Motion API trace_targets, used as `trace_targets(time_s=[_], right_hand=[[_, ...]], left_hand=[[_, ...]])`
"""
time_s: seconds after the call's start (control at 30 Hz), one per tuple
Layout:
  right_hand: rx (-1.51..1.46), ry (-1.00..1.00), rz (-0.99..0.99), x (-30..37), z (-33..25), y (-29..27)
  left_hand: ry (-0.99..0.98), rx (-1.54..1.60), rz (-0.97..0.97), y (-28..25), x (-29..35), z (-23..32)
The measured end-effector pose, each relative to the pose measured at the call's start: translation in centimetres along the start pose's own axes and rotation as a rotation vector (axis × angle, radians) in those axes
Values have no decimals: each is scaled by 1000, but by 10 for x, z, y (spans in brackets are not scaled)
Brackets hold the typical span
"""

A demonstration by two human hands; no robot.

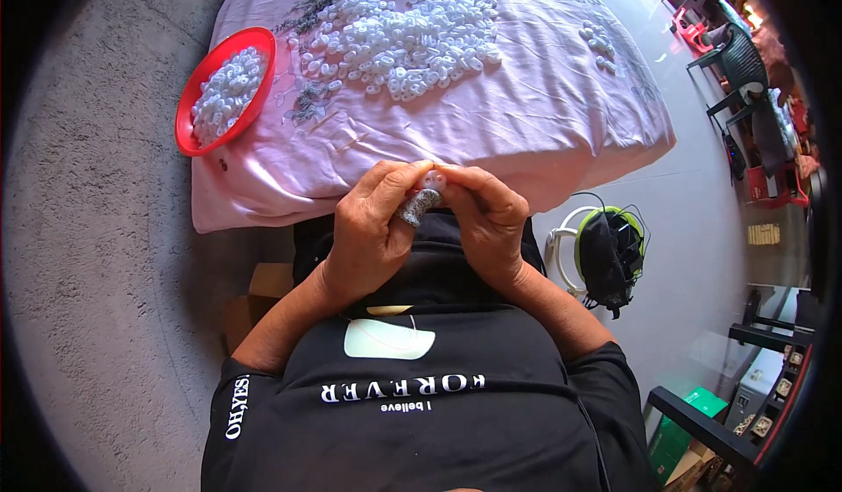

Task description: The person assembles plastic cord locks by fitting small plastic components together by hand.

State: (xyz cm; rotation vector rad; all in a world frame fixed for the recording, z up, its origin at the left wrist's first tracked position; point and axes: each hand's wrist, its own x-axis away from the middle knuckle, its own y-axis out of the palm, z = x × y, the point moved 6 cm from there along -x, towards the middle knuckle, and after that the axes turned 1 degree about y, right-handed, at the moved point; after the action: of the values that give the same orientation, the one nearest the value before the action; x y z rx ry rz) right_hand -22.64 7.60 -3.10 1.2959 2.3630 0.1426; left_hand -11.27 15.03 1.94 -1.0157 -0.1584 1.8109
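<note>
In front of my body, at the near edge of the cloth-covered table, my left hand (375,216) and my right hand (488,220) meet at the fingertips. Pinched between them is a small white plastic piece with two holes (433,180). Just below that piece is a grey speckled band (419,207) by my left thumb; whether it is wrapped around the thumb or held, I cannot tell. A big heap of similar white plastic pieces (412,45) covers the far middle of the pink cloth (526,115). My fingers partly hide the piece they grip.
A red basin (184,132) filled with white pieces rests at the table's left edge. Several loose pieces (598,45) lie at the far right. On the floor to the right is a round green-rimmed object with black cloth (608,260). A dark chair (735,67) stands farther off.
</note>
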Motion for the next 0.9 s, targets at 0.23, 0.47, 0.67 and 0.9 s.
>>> trace_targets(time_s=[0.23,0.47,0.67,0.9], right_hand=[[47,-63,-42,-1,5,-6],[50,-89,-51,-4,0,-5],[97,-50,-98,-1,8,-7],[34,-71,-84,-4,4,-3]], left_hand=[[-43,51,-21,2,1,-1],[-75,71,-12,0,1,-1],[2,4,2,-2,2,-1],[5,26,-6,-2,2,-2]])
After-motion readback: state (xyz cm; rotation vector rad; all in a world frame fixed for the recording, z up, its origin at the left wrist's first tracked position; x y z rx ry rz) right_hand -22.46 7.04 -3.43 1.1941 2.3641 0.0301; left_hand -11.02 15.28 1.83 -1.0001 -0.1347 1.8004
